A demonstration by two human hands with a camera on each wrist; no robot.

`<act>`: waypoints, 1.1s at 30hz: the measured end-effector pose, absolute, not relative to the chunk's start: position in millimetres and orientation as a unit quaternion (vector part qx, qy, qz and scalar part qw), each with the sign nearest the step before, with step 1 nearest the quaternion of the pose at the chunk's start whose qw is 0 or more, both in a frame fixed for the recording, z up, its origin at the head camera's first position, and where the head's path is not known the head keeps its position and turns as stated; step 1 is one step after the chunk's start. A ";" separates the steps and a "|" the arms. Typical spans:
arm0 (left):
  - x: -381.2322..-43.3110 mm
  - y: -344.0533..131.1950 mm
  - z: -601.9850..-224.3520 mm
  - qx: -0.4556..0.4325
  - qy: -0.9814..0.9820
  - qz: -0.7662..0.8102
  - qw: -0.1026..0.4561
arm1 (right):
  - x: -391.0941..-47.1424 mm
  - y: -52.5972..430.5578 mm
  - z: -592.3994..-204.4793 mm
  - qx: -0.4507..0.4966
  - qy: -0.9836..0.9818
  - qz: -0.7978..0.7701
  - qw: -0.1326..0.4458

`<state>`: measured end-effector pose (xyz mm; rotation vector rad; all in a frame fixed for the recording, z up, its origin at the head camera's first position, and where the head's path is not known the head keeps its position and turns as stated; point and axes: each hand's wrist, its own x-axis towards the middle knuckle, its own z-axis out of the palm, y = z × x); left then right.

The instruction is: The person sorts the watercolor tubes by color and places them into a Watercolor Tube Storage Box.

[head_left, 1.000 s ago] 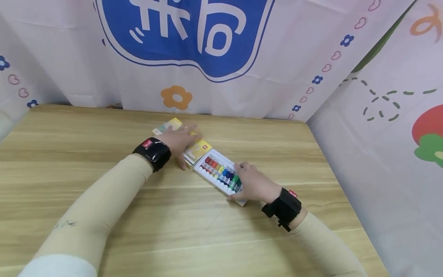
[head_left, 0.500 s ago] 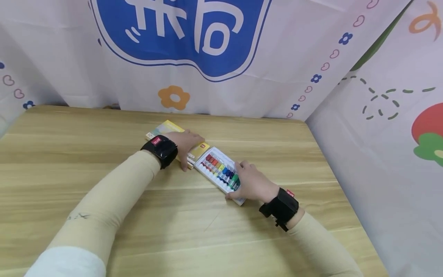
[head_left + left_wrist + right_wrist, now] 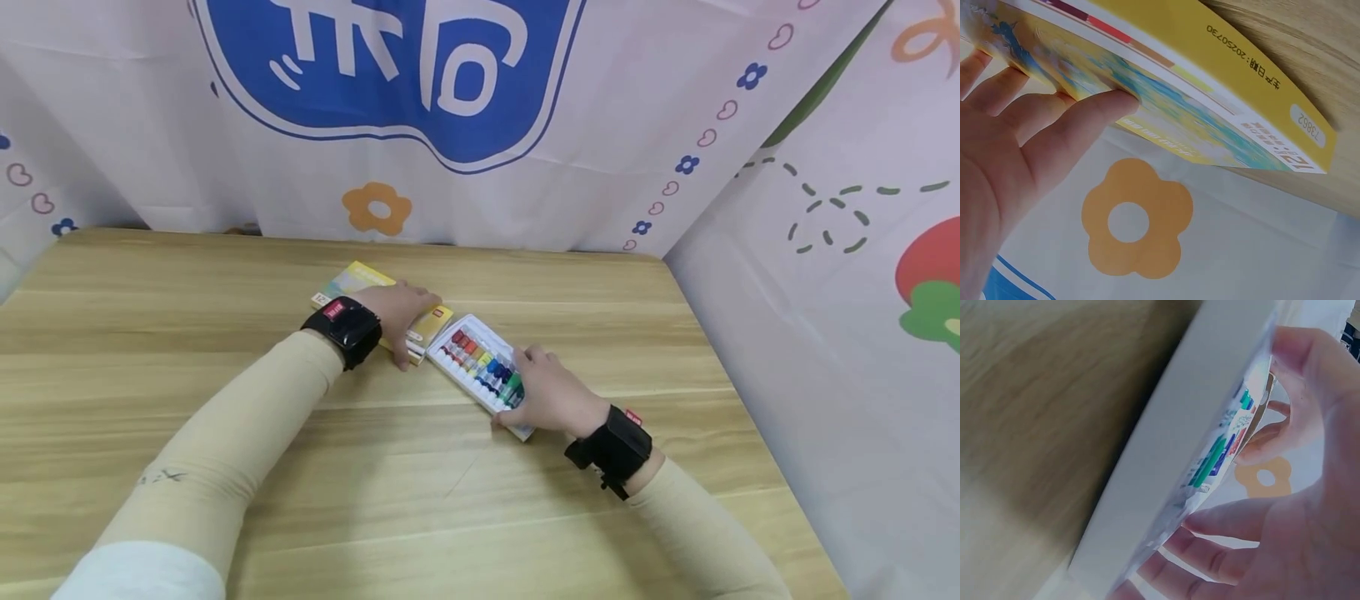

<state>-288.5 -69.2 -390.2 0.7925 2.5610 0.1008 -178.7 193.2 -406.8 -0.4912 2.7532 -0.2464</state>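
Note:
A yellow paint box (image 3: 354, 279) with a painted cover and the number 12 lies at a slant on the table. My left hand (image 3: 395, 312) holds it from above, thumb at its near edge and fingers across it. In the left wrist view, several fingers (image 3: 1094, 115) touch the printed face. Right of the box lies a white tray (image 3: 480, 329) with several small paint tubes (image 3: 487, 367) in red, orange, yellow, blue and green. My right hand (image 3: 558, 392) grips the tray's right end, thumb on the near side, fingers on the far side. Only a narrow gap shows between box and tray.
The wood-grain table (image 3: 225, 400) ends at the back against a white cloth (image 3: 600, 125) with a blue sign and an orange flower (image 3: 377, 208). On the right stands another printed cloth wall (image 3: 832, 333).
My left hand has slid right along the box, and the box has shifted slightly left. The tray has moved slightly right in my right hand, away from the box's end.

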 end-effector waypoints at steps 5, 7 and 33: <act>-286.4 -66.9 -391.7 0.286 0.932 0.037 0.222 | -177.9 191.1 -404.2 -0.169 0.966 -0.090 0.172; -285.3 -65.1 -392.0 0.288 0.932 0.035 0.218 | -177.4 188.6 -403.5 -0.171 0.966 -0.090 0.173; -284.8 -64.8 -396.0 0.299 0.926 0.040 0.226 | -180.5 178.2 -401.7 -0.201 0.963 -0.056 0.169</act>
